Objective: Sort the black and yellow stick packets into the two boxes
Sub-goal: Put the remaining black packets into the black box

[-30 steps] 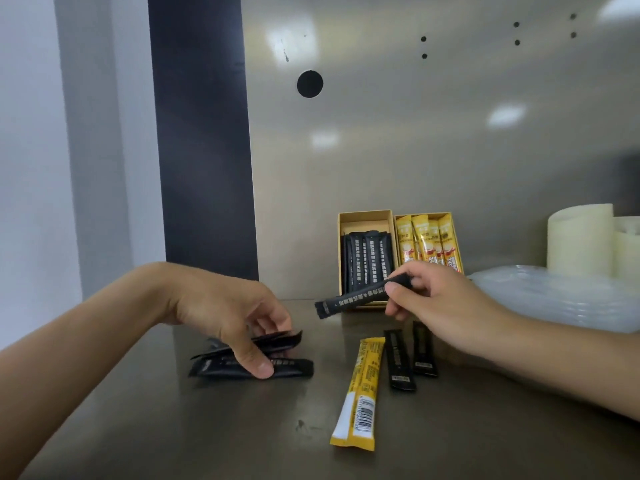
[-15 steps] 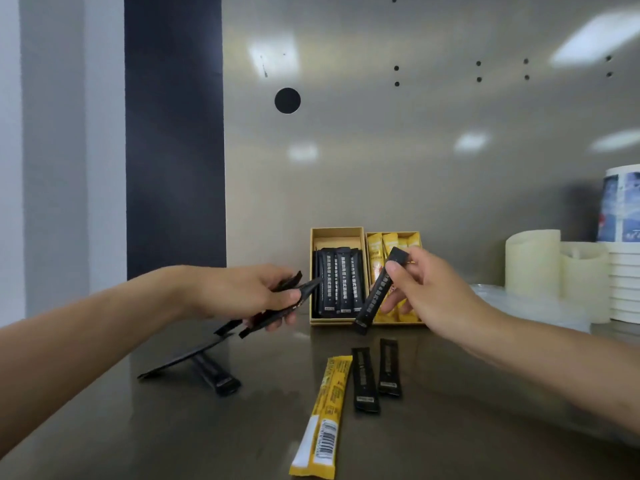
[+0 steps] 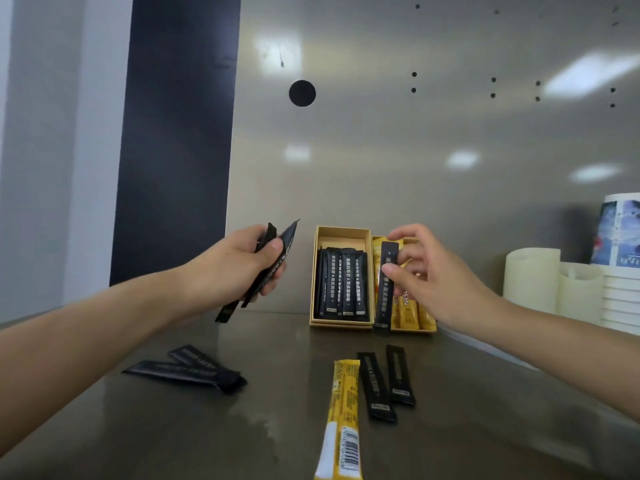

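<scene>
A dull metal counter (image 3: 485,427) is shown. At its far centre two open card boxes are set side by side, the left box (image 3: 341,231) and the right box (image 3: 414,330). At near left, two black packets (image 3: 187,370) are laid crossed. At near centre a yellow packet (image 3: 343,417) is laid lengthwise, with a black pair (image 3: 375,384) just to its right. Cream cylinders (image 3: 530,278) and stacked cups (image 3: 620,299) are stood at far right.

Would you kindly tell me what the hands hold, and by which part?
The left hand grips two black packets around their middle; the right hand pinches one black packet at its upper half.
</scene>
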